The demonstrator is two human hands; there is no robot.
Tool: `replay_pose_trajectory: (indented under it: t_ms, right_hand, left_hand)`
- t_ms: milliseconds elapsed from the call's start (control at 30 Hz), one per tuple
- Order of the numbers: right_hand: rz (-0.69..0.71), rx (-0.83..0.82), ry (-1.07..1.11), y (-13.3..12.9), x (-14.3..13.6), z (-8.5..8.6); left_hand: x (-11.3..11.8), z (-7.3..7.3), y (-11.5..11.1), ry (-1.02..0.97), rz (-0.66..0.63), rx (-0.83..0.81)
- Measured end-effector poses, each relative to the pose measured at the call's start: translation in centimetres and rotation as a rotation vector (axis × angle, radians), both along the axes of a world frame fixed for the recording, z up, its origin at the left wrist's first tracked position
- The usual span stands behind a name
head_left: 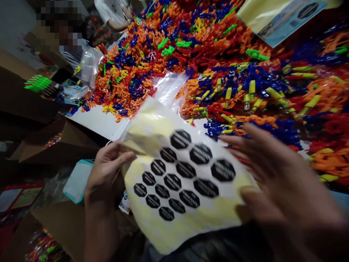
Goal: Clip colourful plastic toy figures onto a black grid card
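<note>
A pale yellow and white sticker sheet with several black octagonal labels is held tilted in front of me. My left hand pinches its left edge, thumb on top. At the sheet's right side, my right hand is smeared by motion. Its fingers are stretched out and apart from the thumb, which overlaps the sheet's edge; whether it touches the sheet I cannot tell. Beyond the sheet lies a clear plastic bag.
A big heap of orange, blue, red and green plastic figures covers much of the white table. Bundles with yellow-wrapped pieces lie at right. Another yellow sheet rests at the back. Cardboard boxes stand left; people are beyond.
</note>
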State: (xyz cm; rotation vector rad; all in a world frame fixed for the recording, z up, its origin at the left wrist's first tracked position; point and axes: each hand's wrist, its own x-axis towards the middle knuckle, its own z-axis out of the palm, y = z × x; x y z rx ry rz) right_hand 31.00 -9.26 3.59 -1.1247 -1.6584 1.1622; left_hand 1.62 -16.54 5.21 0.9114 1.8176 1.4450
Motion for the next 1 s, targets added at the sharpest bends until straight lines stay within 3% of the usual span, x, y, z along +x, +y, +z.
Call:
replay_pose_trajectory:
  t_ms: [100,267,367,433,500,567,600,767,900,1000]
  right_hand:
    - [-0.034,-0.140,0.136,0.1,1.1,-0.6]
    - [0.251,-0.591,0.235,-1.1,-1.1,-2.0]
    - [0.229,-0.794,0.362,-1.4,-3.0,-1.7]
    - [0.157,-0.819,0.443,-1.3,-3.7,-1.6]
    - [0.104,-0.825,0.476,-1.1,-3.9,-1.8]
    - [0.100,-0.819,0.469,-1.0,-3.8,-2.0]
    - [0.115,-0.810,0.464,-1.0,-3.7,-2.1]
    - [0.206,-0.722,0.427,-1.0,-3.1,-2.0]
    - [0.180,-0.581,0.292,-1.0,-2.8,-2.0]
    - [0.149,-0.536,0.265,-1.0,-2.7,-2.2]
  left_hand:
    - [-0.7,-0.8,0.3,0.021,0.126,0.145]
    - [0.2,-2.1,1.6,0.052,0.216,0.185]
    - [2.0,-2.1,1.2,0.323,0.243,0.265]
    - [3.6,-1.6,0.5,0.722,0.168,0.402]
    - [5.1,-0.9,-0.2,1.067,-0.136,0.449]
    - [6.5,-0.5,-0.4,1.207,-0.457,0.403]
    - [7.1,-0.5,-0.3,1.221,-0.536,0.386]
    - [8.0,-2.2,0.9,1.091,-0.486,0.339]
    - [7.9,-3.4,0.9,1.042,-0.450,0.395]
    - [8.0,-3.5,1.0,1.012,-0.452,0.415]
